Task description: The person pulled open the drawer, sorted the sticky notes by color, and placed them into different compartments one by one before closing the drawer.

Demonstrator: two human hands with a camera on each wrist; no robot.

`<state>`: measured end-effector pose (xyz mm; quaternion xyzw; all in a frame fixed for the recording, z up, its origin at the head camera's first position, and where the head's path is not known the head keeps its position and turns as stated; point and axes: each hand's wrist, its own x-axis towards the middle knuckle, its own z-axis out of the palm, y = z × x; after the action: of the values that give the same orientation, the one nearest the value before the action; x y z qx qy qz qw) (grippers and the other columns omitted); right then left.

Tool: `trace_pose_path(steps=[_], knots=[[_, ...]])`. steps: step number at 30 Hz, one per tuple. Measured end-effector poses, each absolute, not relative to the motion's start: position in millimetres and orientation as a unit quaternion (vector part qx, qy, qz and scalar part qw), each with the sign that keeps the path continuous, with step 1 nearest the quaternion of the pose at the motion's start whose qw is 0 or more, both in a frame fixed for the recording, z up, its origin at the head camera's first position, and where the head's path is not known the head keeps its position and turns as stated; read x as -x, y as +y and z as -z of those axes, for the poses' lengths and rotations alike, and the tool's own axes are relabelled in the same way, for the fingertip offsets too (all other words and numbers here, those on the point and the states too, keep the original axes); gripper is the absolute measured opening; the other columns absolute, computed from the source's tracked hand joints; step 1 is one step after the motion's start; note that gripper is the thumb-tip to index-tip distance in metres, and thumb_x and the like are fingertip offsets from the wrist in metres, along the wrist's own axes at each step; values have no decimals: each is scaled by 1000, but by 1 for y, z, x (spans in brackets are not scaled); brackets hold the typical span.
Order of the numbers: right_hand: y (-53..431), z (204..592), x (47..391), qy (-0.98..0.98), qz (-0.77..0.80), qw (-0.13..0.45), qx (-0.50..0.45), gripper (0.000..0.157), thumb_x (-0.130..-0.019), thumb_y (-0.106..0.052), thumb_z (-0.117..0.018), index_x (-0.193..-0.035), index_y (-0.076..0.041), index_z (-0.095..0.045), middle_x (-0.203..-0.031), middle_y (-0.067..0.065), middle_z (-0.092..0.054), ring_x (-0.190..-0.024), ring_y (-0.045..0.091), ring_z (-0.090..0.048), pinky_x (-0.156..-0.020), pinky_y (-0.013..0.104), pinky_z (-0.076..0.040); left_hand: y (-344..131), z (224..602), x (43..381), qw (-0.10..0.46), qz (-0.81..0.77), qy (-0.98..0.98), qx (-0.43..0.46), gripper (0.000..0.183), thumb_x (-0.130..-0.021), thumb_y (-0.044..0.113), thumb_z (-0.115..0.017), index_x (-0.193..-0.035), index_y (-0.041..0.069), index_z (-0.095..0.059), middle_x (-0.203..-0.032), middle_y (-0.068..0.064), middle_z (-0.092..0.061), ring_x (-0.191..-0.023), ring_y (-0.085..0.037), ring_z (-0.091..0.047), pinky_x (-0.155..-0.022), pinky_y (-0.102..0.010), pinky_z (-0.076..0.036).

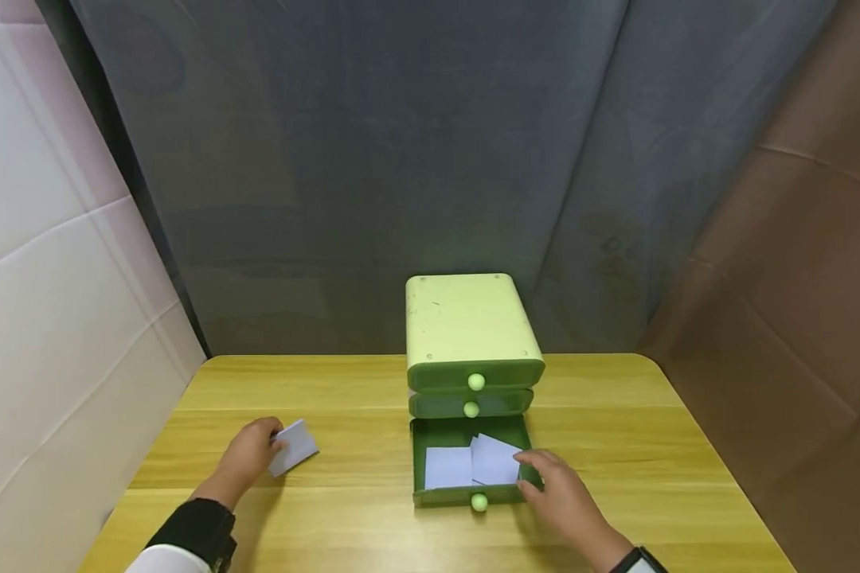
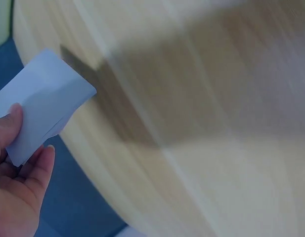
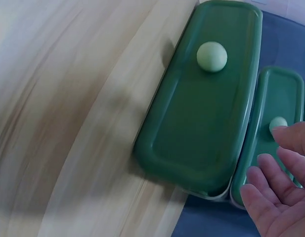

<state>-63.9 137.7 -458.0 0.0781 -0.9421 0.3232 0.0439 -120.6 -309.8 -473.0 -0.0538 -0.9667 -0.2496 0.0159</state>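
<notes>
My left hand [image 1: 251, 451] pinches a folded piece of white paper [image 1: 295, 448] over the left part of the table. In the left wrist view the thumb lies on the paper [image 2: 48, 94], with fingers behind it. A small cabinet [image 1: 473, 318] with a pale green top has its bottom drawer [image 1: 444, 498] pulled out. White papers [image 1: 447, 467] lie inside that drawer. My right hand [image 1: 562, 497] hovers at the drawer's right side, fingertips close to the papers; whether they touch is unclear. Loosely bent fingers [image 3: 278, 180] with nothing visible between them show in the right wrist view.
Two upper drawers with round knobs [image 1: 476, 382] are closed or nearly so. The wooden table [image 1: 358, 525] has rounded far corners. A dark grey curtain [image 1: 401, 159] hangs behind it, with white cloth [image 1: 57, 278] at left and brown cloth [image 1: 795, 278] at right.
</notes>
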Motion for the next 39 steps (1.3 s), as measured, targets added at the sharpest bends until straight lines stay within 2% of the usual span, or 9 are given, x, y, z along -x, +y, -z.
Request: trace_pose_path(steps=[6, 18, 30, 39], knots=[[155, 458, 63, -942, -328, 42, -60, 35, -83, -3, -73, -117, -4, -66, -118, 10, -64, -109, 31, -60, -90, 48, -51, -278, 463, 121, 30, 272, -959, 79, 11, -84, 1, -70, -88, -1, -60, -81, -7, -61, -71, -17, -53, -60, -32, -47], [177, 455, 57, -940, -335, 42, -42, 34, -83, -1, -72, -116, -2, -66, -112, 12, -65, -105, 32, -60, -87, 47, -52, -214, 443, 117, 27, 306, -945, 111, 10, -85, 5, -70, -88, 6, -61, -82, -2, -59, -71, -14, -52, -61, -29, -47], [188, 455, 54, -941, -335, 34, -25, 35, -85, -2, -70, -119, -1, -64, -114, 13, -64, -104, 37, -60, -87, 47, -53, -159, 422, 114, 53, 318, -925, 201, 9, -85, 6, -70, -86, 6, -62, -81, 0, -58, -72, -13, -51, -61, -26, -47], [197, 455, 52, -944, -329, 15, -14, 35, -87, -4, -69, -121, -2, -62, -119, 13, -62, -106, 37, -59, -86, 47, -53, -121, 430, 120, 42, 321, -909, 261, 10, -85, 7, -71, -87, 5, -61, -81, -1, -55, -73, -13, -48, -61, -26, -45]])
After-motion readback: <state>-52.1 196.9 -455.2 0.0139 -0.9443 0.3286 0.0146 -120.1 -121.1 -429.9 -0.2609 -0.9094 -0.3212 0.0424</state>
